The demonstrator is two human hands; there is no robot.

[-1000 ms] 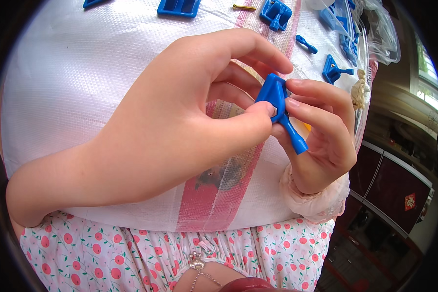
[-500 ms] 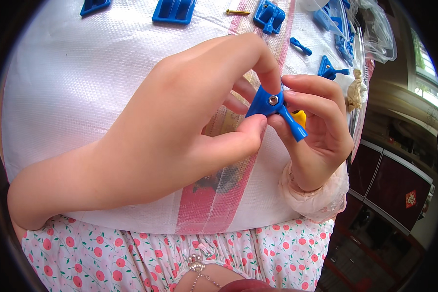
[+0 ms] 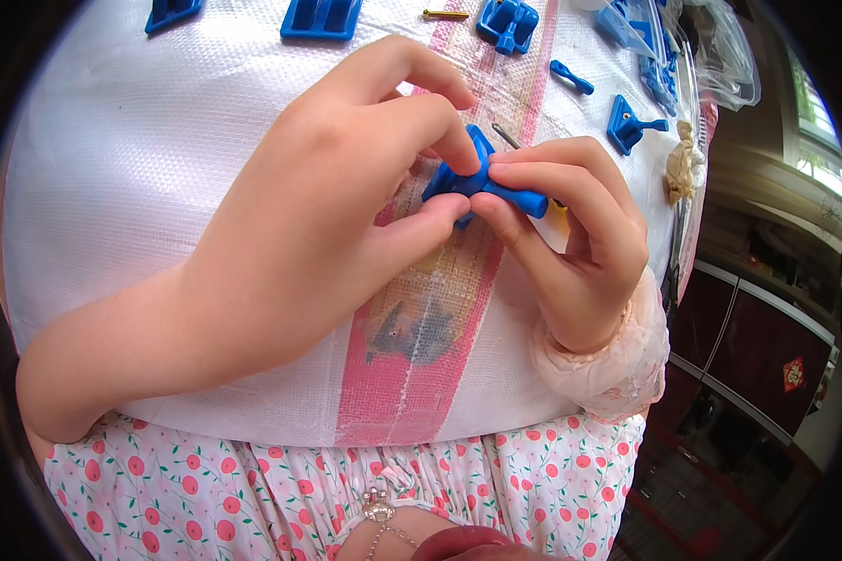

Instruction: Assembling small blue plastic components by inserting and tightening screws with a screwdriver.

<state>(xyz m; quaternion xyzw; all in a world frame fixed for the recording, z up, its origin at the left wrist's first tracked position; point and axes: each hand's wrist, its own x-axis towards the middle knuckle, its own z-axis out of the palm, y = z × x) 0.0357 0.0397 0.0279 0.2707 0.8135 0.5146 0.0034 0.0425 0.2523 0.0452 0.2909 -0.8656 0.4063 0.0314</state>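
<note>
**Both hands pinch one blue plastic piece above the woven sheet**

At the bottom edge of the frame lies a white garment printed with small red flowers (image 3: 253, 486). Above it spreads a white woven sheet (image 3: 140, 187) with a broad pink stripe (image 3: 412, 374) running up its middle.

In the centre of the frame the two hands meet. The left hand (image 3: 318, 206) comes in from the lower left, its thumb and forefinger closed on the left end of a small blue plastic piece (image 3: 482, 182). The right hand (image 3: 571, 234), with a pale lace cuff (image 3: 608, 365) at the wrist, comes from the lower right and grips the right end of the same piece between thumb and fingertips. The piece sits just right of centre, held clear above the pink stripe, with a thin metal pin (image 3: 507, 136) showing behind it.

Further off, along the top edge, loose blue parts lie on the sheet: one at upper left (image 3: 171, 11), a wider block (image 3: 320, 17), and a chunky one (image 3: 507, 21) near a brass-coloured screw (image 3: 446, 14). At upper right lie a small blue lever (image 3: 571, 77), a blue bracket (image 3: 631, 122) and a clear plastic bag (image 3: 720, 56).
</note>
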